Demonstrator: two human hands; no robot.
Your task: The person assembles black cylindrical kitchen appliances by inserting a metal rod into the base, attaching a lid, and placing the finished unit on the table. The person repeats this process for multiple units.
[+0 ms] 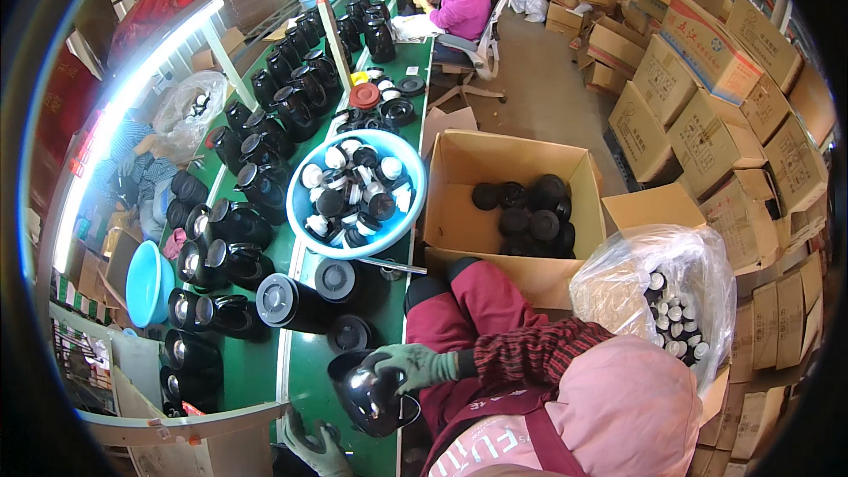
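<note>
The right hand (pixel 413 367) has its grip closed over a glossy black jug (pixel 367 402) at the tabletop (pixel 305 367) edge; the left hand (pixel 314 452), just left of it, is loose, fingers parted and holding nothing. Handling of this jug seems under way. Just beyond the right grip lies a round black lid (pixel 351 334); farther off, a blue basin (pixel 371 251) of caps and rows of jugs (pixel 243 223) remain. Which are finished, I cannot tell.

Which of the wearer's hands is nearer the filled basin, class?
Right. In the picture, the right hand, on a black jug, is below the basin; the left hand is farther below.
</note>
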